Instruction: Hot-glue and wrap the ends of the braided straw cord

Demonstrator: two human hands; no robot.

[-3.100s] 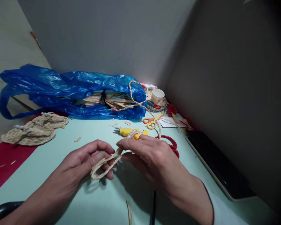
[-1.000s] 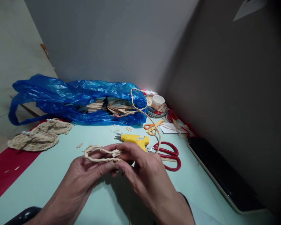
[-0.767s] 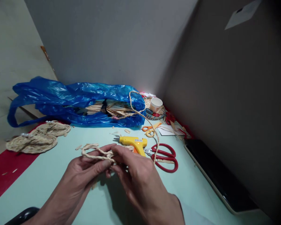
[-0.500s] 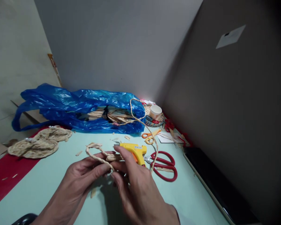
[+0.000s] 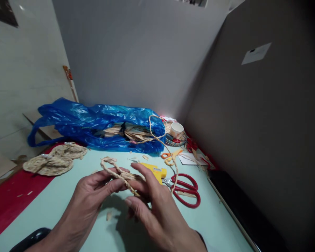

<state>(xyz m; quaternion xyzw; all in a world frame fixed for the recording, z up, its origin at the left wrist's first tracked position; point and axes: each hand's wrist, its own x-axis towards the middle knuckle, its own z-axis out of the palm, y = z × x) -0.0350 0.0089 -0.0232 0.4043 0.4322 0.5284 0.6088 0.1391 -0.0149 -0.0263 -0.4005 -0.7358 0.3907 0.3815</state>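
My left hand point(image 5: 93, 190) and my right hand point(image 5: 152, 204) meet over the pale green table point(image 5: 212, 224), both pinched on a loop of braided straw rope point(image 5: 115, 171). The loop sticks up and to the left from between my fingers. The rope's long tail point(image 5: 170, 157) runs from my right hand up and back to the blue plastic bag point(image 5: 94, 122). A yellow glue gun point(image 5: 156, 171) lies just behind my right fingers, partly hidden by them.
Red-handled scissors point(image 5: 187, 189) lie right of the glue gun, with small orange scissors point(image 5: 169, 155) behind. Two coiled straw mats point(image 5: 55, 159) rest at left on a red cloth. A white cup point(image 5: 176, 128) stands in the corner. A dark flat device point(image 5: 241, 210) lines the right wall.
The loop was turned from hanging below my hands to standing up on the left. My hands stayed together on it while the view tilted upward.
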